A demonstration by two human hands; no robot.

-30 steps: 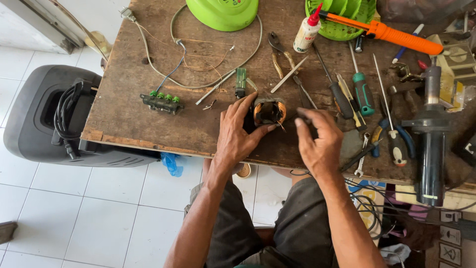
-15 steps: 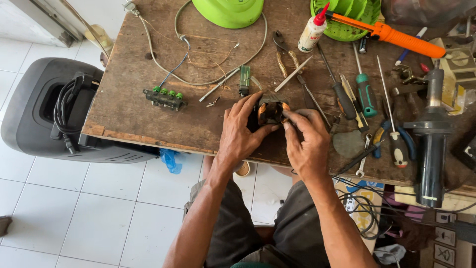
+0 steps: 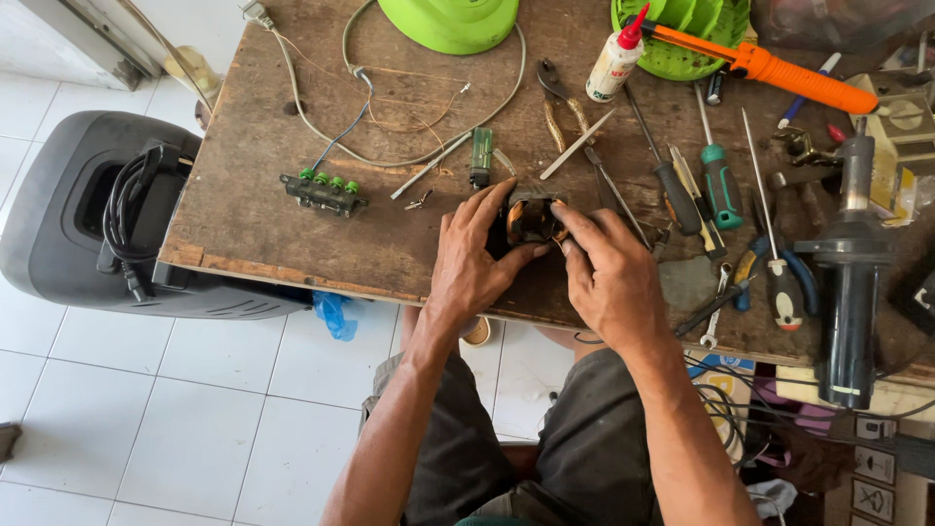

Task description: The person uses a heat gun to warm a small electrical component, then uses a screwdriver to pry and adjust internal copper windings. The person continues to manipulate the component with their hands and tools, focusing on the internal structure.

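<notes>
Near the middle of the frame, on the worn wooden table (image 3: 292, 234), both hands close around a small motor core (image 3: 531, 218), a dark metal block with copper-coloured windings showing at its sides. The left hand (image 3: 472, 263) lies on the block's left side, fingers curled over its top edge and the thumb reaching under its lower right corner, so the hand is partly closed and gripping the block. The right hand (image 3: 609, 278) comes in from the right, its fingers bent and pressed against the block's right edge; how the fingertips meet the windings cannot be told, since the fingers hide that spot. The block rests on the table between the two hands, touching both. Just above it lie a small green circuit board (image 3: 481, 154) and a thin metal rod (image 3: 430, 167). To the left, well apart from the hands, sits a dark switch block with green buttons (image 3: 323, 192). To the right are a green-handled screwdriver (image 3: 719, 175) and, at the far right, a black heat gun (image 3: 849, 282). At the top edge stand a glue bottle (image 3: 616, 58) and a green fan housing (image 3: 453, 21).
</notes>
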